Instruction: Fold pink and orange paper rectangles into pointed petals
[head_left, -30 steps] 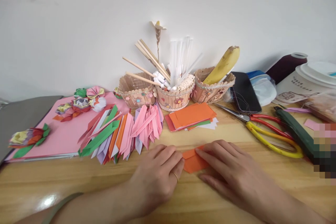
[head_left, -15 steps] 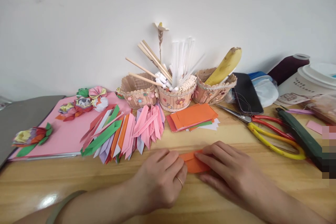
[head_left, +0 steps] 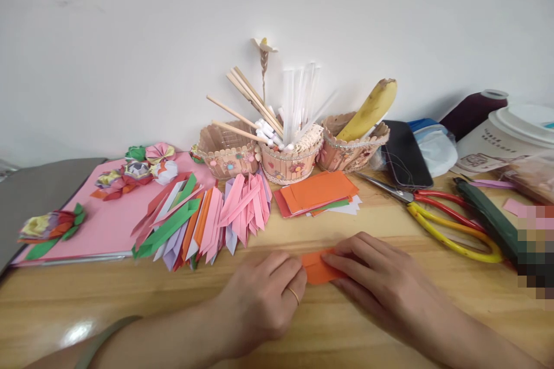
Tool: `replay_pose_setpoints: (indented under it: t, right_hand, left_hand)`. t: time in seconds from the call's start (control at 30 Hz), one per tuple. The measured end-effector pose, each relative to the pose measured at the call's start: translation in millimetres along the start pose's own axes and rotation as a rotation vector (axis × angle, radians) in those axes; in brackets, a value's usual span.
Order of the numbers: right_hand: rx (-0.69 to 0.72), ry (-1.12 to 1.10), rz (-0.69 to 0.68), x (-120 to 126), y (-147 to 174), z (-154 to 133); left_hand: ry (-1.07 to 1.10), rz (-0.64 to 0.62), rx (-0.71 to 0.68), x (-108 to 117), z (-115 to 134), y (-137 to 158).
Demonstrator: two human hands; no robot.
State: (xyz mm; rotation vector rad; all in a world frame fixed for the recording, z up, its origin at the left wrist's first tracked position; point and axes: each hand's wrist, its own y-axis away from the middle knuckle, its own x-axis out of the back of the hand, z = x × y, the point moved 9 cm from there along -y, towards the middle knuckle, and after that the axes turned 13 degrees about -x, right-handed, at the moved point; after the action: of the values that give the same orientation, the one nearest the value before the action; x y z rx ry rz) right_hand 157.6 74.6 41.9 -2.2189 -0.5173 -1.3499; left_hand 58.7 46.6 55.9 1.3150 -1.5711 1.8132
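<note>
Between my two hands, low over the wooden table, is a small piece of orange paper (head_left: pixel 319 268). My left hand (head_left: pixel 270 294) is closed on its left end, the fingers curled and a ring on one of them. At the other end my right hand (head_left: pixel 381 277) pinches the paper, with the thumb underneath and the fingers on top. Both hands hide the paper's ends, so I cannot tell exactly how it is folded. Just beyond lies a stack of orange paper slips (head_left: pixel 320 191), with red, green and white ones under it.
Folded paper strips (head_left: pixel 208 219) lie left of centre, near paper flowers (head_left: pixel 138 170) on a pink sheet (head_left: pixel 104 230). Decorated baskets (head_left: pixel 289 164) with sticks and a banana (head_left: pixel 370 109) line the wall. To the right are scissors (head_left: pixel 454 230), a phone (head_left: pixel 407 153) and a white tub (head_left: pixel 497 141).
My left hand has shifted slightly, showing more of the orange paper's left part. The paper's lower edge looks straighter now. My right hand stays almost where it was.
</note>
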Motion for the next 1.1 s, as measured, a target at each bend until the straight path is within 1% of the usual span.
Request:
replay_pose_setpoints:
  t: [0.13,0.27,0.33,0.4,0.53,0.73,0.97,1.1]
  right_hand:
    - [-0.003,-0.015,-0.012,-1.4,0.0,1.0]
    - [-0.007,-0.016,-0.019,-2.9,0.1,2.1]
    - [-0.010,-0.012,-0.025,-3.8,0.2,3.0]
    - [-0.020,-0.023,-0.039,-4.7,0.5,5.0]
    - [-0.051,-0.066,-0.095,-7.1,1.4,11.6]
    - [-0.079,-0.080,-0.161,-8.6,2.9,20.9]
    - [-0.101,-0.153,-0.170,-5.4,0.3,21.9]
    - [-0.105,-0.170,-0.162,-4.1,-1.0,21.3]
  left_hand:
    - [-0.059,0.000,-0.059,4.8,7.1,-0.9]
    - [-0.094,-0.008,-0.109,4.4,13.3,0.2]
    - [-0.096,-0.007,-0.113,4.0,13.3,0.2]
    - [-0.065,-0.010,-0.077,1.8,9.6,0.5]
    - [0.013,0.007,0.057,-3.9,-1.8,4.3]
    - [0.088,0.013,0.132,-6.1,-7.0,7.7]
    - [0.224,0.006,0.250,-6.4,-21.2,8.0]
    - [0.290,-0.016,0.300,-9.9,-24.2,10.8]
